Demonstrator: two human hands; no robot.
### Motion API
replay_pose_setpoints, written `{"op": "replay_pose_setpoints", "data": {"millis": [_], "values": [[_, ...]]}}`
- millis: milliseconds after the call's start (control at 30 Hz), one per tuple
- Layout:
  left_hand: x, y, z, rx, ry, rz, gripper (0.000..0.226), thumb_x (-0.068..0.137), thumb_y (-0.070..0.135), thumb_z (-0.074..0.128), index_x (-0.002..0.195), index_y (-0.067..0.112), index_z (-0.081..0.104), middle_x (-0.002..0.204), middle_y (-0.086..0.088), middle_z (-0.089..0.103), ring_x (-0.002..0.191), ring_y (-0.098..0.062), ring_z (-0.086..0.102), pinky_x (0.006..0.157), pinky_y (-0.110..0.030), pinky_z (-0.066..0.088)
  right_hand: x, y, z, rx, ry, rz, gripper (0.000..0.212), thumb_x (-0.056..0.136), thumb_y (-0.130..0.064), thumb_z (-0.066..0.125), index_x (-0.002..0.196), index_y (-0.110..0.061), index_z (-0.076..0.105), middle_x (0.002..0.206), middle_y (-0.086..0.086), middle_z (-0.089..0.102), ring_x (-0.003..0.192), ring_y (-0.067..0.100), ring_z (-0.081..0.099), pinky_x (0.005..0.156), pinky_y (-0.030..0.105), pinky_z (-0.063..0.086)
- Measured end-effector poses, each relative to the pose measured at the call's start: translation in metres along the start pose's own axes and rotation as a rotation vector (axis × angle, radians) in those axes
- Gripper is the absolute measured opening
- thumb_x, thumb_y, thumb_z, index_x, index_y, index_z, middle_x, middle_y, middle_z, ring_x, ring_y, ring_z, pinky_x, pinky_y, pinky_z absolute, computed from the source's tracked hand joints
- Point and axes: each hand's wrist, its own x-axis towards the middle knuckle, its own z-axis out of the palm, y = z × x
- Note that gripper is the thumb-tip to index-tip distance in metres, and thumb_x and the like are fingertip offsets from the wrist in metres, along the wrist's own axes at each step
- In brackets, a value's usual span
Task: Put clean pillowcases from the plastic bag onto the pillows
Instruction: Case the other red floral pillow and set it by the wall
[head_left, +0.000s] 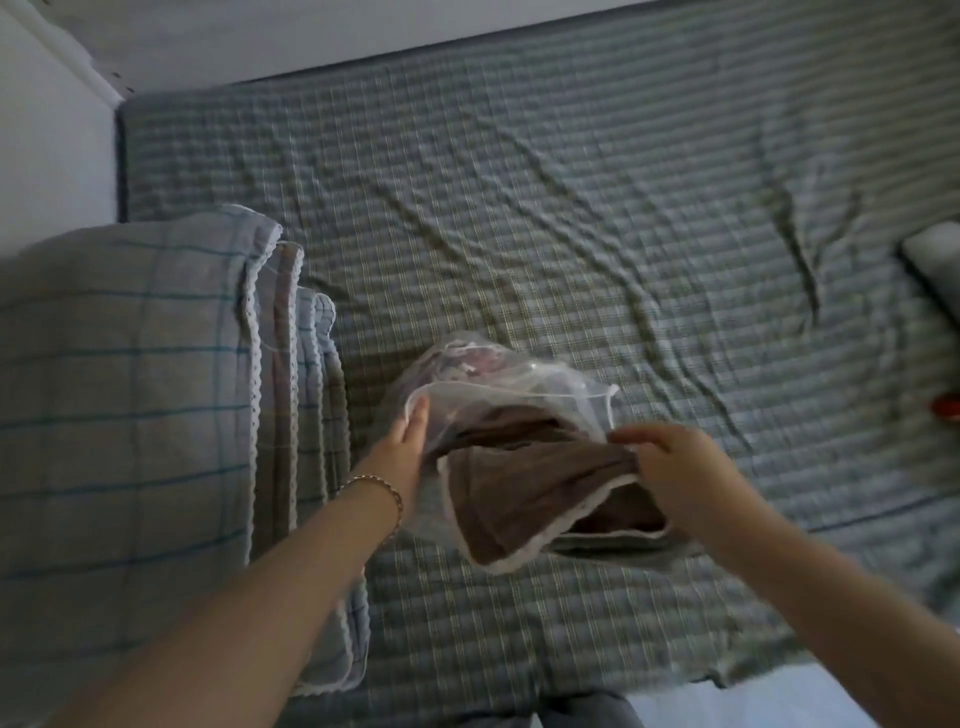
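Note:
A clear plastic bag (485, 374) lies on the checked bed sheet (571, 208) in the middle of the view. A folded brown pillowcase with white lace trim (524, 493) sticks half out of the bag's mouth. My right hand (675, 467) grips the pillowcase's upper right edge. My left hand (408, 447) presses flat against the bag's left rim, fingers straight. More fabric, pinkish, shows blurred deeper inside the bag. A pillow corner (935, 270) shows at the right edge.
A stack of folded quilts with blue stripes and lace edging (145, 395) fills the left side. A white wall (52, 130) borders the bed at far left. Something small and red (948, 408) lies at the right edge.

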Motion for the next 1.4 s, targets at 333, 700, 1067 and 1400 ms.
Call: {"op": "replay_pose_setpoints", "data": {"millis": [333,700,1067,1400], "values": [[-0.063,0.092,0.017,0.031,0.177,0.684,0.117,0.06,0.063,0.07,0.14,0.038,-0.012,0.15,0.007,-0.012,0.14,-0.012,-0.01,0.114,-0.039,0.003,-0.088,0.026,-0.09,0.245,-0.054,-0.04,0.037,0.066,0.018,0.068,0.086,-0.013,0.073,0.078,0.014,0.073,0.068,0.022,0.07,0.062,0.026,0.057],[-0.026,0.298,0.043,-0.839,0.3,0.358,0.029,0.093,0.021,0.049,0.065,0.023,0.041,0.059,0.006,0.047,0.058,-0.014,0.046,0.056,-0.022,0.037,-0.084,0.114,-0.254,1.05,0.144,0.114,0.068,0.01,-0.039,0.086,0.073,-0.015,0.077,0.074,0.01,0.073,0.061,0.023,0.07,0.045,0.031,0.055],[-0.01,0.497,0.031,-0.595,0.103,0.334,0.021,0.094,0.038,0.045,0.08,0.022,0.051,0.076,0.001,0.056,0.067,-0.012,0.052,0.058,-0.018,0.04,-0.025,0.156,-0.456,0.42,0.565,0.067,0.025,0.086,-0.029,0.064,0.093,-0.005,0.068,0.068,0.002,0.068,0.061,0.018,0.064,0.063,0.026,0.053],[0.017,0.483,-0.057,-0.203,0.491,0.285,0.033,0.08,0.035,0.066,0.064,0.018,0.043,0.061,0.002,0.046,0.057,-0.015,0.042,0.049,-0.024,0.028,0.025,0.153,-0.512,-0.709,0.731,-0.491,0.037,0.089,-0.036,0.057,0.103,-0.002,0.062,0.098,0.017,0.063,0.091,0.035,0.056,0.073,0.039,0.043]]}}
